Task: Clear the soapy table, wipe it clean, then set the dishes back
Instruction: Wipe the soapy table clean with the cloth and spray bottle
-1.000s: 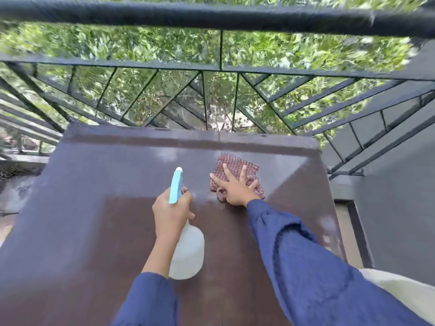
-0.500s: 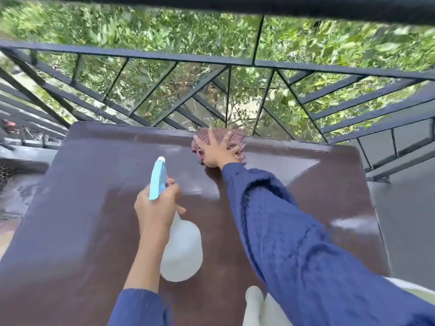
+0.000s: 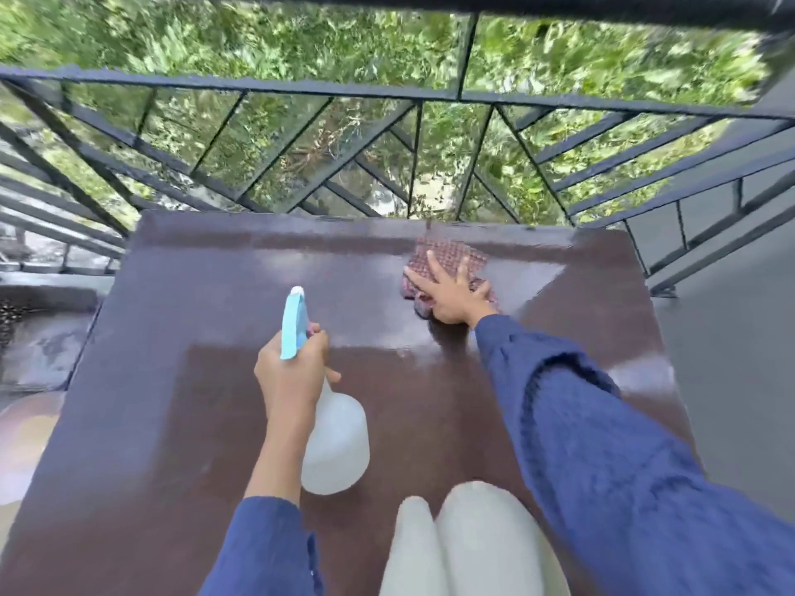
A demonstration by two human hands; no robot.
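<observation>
Dark brown glossy tabletop (image 3: 180, 380): right hand (image 3: 451, 294), fingers spread flat, is pressing red checked cloth (image 3: 447, 255) for wiping; left hand (image 3: 292, 376) is gripping white, blue-nozzled spray bottle (image 3: 335, 440), ready for respraying.

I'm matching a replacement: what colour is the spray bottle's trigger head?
Light blue trigger head on a whitish bottle, clearest in the head view.

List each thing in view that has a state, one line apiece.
left hand: grips the spray bottle at its neck.
spray bottle: held, nozzle pointing toward the far edge.
right hand: fingers spread flat, pressing on the cloth.
cloth: crumpled on the table near its far edge, under the right hand.
table: wet, glossy in patches.
</observation>
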